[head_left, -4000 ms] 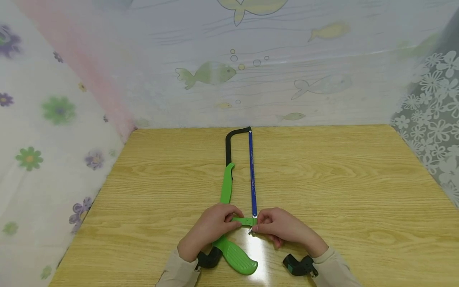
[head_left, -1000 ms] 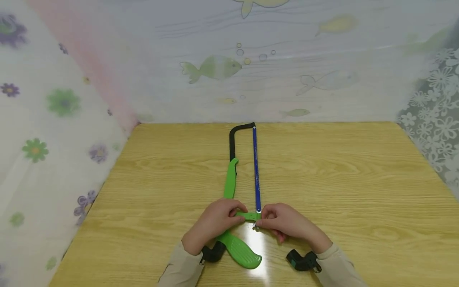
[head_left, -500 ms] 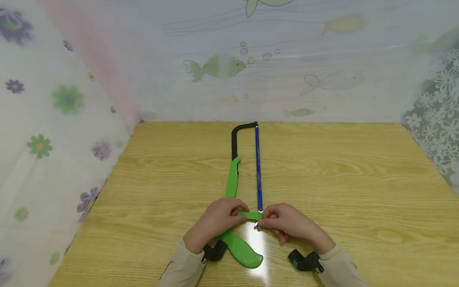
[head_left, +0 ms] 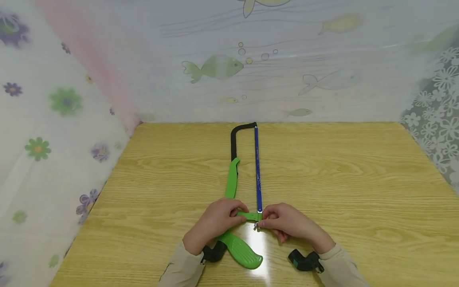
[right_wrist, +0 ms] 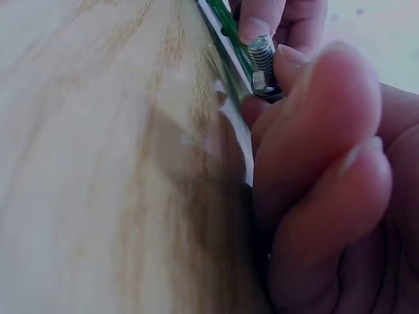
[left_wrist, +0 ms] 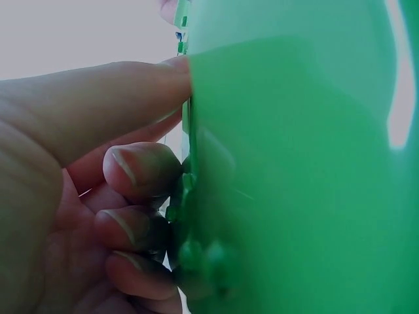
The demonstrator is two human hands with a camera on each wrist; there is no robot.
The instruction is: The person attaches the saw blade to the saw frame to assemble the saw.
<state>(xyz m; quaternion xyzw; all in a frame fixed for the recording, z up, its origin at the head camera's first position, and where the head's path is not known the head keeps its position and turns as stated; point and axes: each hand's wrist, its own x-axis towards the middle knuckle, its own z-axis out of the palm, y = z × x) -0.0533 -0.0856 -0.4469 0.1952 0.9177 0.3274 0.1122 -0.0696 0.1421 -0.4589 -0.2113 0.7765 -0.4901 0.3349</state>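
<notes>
A hacksaw lies flat on the table, its black front frame pointing away and its ribbed green handle toward me. Along its right side runs the blue blade, joined at the near end to a green crosspiece. My left hand grips the green frame and pinches the crosspiece between thumb and fingers. At the crosspiece's right end, my right hand pinches a small metal wing nut. A threaded bolt shows beside those fingers in the right wrist view; they hide part of the nut.
A wood-grain table bears the saw and meets a fish-printed sheet at its far edge. Flowered sheets hang at left and right. Black wrist camera mounts sit at both sleeves.
The head view has shifted slightly, carrying the whole scene with it. Both hands keep their places on the saw, and the wing nut's angle looks slightly different.
</notes>
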